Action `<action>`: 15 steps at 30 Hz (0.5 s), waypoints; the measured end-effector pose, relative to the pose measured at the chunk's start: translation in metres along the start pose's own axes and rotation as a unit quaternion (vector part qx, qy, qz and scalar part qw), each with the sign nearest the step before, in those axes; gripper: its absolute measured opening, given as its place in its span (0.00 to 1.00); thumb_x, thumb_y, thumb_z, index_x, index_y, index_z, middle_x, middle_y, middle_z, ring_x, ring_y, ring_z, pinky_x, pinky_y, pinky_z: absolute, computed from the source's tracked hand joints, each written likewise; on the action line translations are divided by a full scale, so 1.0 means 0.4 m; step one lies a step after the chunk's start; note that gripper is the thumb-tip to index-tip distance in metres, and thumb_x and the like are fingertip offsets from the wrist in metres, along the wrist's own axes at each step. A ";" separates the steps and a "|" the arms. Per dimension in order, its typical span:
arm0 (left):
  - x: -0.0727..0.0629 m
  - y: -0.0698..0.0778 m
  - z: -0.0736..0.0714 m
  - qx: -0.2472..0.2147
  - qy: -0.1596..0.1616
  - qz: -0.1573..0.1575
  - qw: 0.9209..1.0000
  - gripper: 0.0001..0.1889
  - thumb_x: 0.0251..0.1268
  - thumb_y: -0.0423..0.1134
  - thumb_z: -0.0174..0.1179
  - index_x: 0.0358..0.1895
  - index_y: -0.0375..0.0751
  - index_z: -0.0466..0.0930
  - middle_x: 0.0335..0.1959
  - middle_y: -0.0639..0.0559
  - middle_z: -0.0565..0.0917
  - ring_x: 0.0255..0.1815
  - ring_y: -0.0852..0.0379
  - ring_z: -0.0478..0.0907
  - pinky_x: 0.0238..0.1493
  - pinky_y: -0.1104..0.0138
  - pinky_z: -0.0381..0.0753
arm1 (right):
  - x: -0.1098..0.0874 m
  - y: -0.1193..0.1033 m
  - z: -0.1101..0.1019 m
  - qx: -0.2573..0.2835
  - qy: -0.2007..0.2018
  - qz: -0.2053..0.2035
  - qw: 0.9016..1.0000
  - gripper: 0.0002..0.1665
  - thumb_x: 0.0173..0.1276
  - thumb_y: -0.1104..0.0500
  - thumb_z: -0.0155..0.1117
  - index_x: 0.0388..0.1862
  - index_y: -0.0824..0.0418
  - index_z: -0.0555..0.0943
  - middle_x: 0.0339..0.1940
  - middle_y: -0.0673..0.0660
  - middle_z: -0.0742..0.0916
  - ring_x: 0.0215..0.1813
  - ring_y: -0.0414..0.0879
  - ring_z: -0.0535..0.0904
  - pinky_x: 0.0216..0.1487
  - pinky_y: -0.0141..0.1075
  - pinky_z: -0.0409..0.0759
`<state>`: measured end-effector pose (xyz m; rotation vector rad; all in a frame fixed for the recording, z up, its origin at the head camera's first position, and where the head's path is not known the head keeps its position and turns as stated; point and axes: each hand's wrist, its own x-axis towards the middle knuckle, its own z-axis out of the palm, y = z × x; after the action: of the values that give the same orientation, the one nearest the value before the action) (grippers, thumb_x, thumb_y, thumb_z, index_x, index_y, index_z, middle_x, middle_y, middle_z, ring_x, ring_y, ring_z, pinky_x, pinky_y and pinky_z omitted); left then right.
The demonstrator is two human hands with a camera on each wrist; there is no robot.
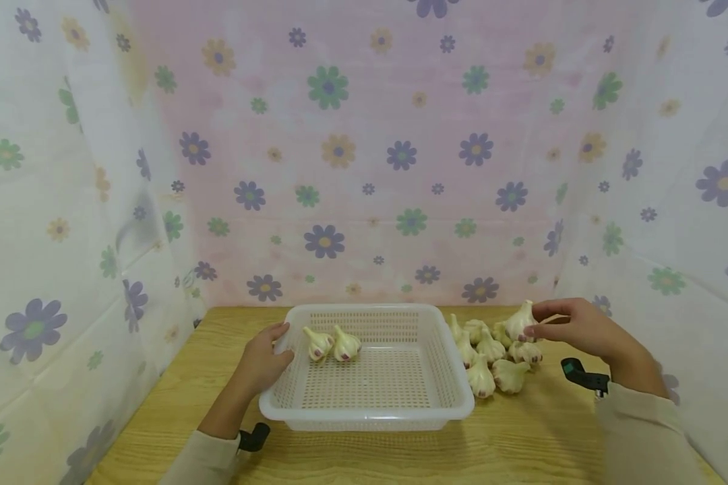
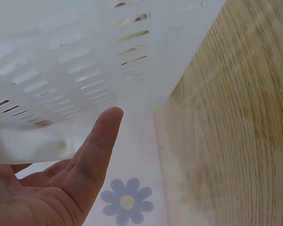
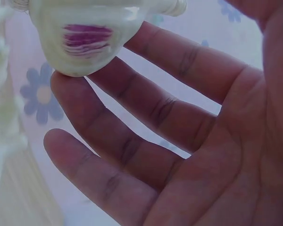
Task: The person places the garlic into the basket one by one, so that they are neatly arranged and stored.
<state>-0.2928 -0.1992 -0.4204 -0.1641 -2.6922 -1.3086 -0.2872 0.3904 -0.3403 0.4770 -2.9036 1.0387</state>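
Note:
A white plastic basket [image 1: 367, 414] with slotted walls stands on the table. My left hand [image 1: 259, 360] holds its left rim, thumb on top; in the left wrist view, fingers [image 2: 96, 155] lie along the basket's outer wall [image 2: 80, 61]. Two garlic bulbs [image 1: 346, 345] lie inside, at the back left. To the right of the basket, my right hand [image 1: 582, 330] pinches another garlic bulb [image 1: 522, 323] above a heap of garlic [image 1: 490, 350]. The right wrist view shows fingertips under this purple-streaked bulb [image 3: 85, 40]; its upper part is cut off.
The heap of several bulbs sits close against the basket's right side. Beneath everything is a wood-grain table [image 1: 364, 461]. Flower-patterned cloth [image 1: 370, 135] hangs at the back and on both sides.

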 end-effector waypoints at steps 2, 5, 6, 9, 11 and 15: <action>0.000 0.000 0.000 -0.006 0.000 -0.001 1.000 0.34 0.69 0.35 0.59 0.78 0.34 0.65 0.82 0.37 0.61 0.70 0.34 0.74 0.51 0.54 0.89 | 0.013 -0.021 0.001 -0.002 0.003 -0.008 1.000 0.37 0.73 0.46 0.68 0.73 0.66 0.74 0.69 0.71 0.78 0.65 0.70 0.79 0.54 0.58 0.85; 0.000 -0.001 0.001 -0.011 0.000 -0.003 1.000 0.34 0.69 0.35 0.59 0.78 0.34 0.65 0.82 0.37 0.61 0.68 0.35 0.76 0.47 0.57 0.90 | 0.033 -0.047 0.006 -0.002 0.003 -0.018 1.000 0.37 0.72 0.45 0.69 0.71 0.65 0.76 0.68 0.70 0.79 0.65 0.69 0.79 0.55 0.58 0.85; -0.001 -0.002 0.001 -0.010 0.001 -0.003 1.000 0.34 0.69 0.35 0.59 0.78 0.35 0.64 0.82 0.37 0.61 0.68 0.35 0.75 0.48 0.56 0.90 | 0.040 -0.056 0.009 0.000 0.002 -0.021 1.000 0.37 0.72 0.45 0.69 0.71 0.65 0.76 0.68 0.70 0.79 0.64 0.69 0.79 0.55 0.58 0.85; -0.001 -0.006 0.002 -0.003 0.003 -0.002 1.000 0.34 0.69 0.35 0.59 0.78 0.35 0.65 0.82 0.37 0.61 0.71 0.34 0.72 0.53 0.53 0.88 | 0.060 -0.078 0.019 0.003 -0.001 -0.024 1.000 0.38 0.70 0.43 0.70 0.70 0.64 0.77 0.67 0.69 0.80 0.65 0.69 0.79 0.56 0.58 0.85; -0.001 -0.007 0.002 0.000 0.004 -0.002 1.000 0.34 0.69 0.35 0.59 0.78 0.35 0.65 0.82 0.37 0.61 0.72 0.34 0.72 0.54 0.51 0.88 | 0.073 -0.092 0.025 0.006 -0.002 -0.023 1.000 0.38 0.70 0.42 0.70 0.70 0.64 0.78 0.68 0.69 0.80 0.65 0.69 0.78 0.56 0.58 0.85; -0.001 -0.005 0.003 -0.005 0.004 -0.004 1.000 0.34 0.69 0.35 0.59 0.78 0.36 0.65 0.82 0.38 0.61 0.69 0.35 0.75 0.52 0.53 0.89 | 0.097 -0.117 0.037 0.016 -0.002 -0.030 0.999 0.35 0.69 0.40 0.71 0.66 0.60 0.81 0.69 0.67 0.80 0.66 0.68 0.78 0.56 0.57 0.85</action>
<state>-0.2928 -0.1992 -0.4227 -0.1495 -2.6833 -1.3212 -0.3094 0.3363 -0.3183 0.5643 -2.8600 1.0788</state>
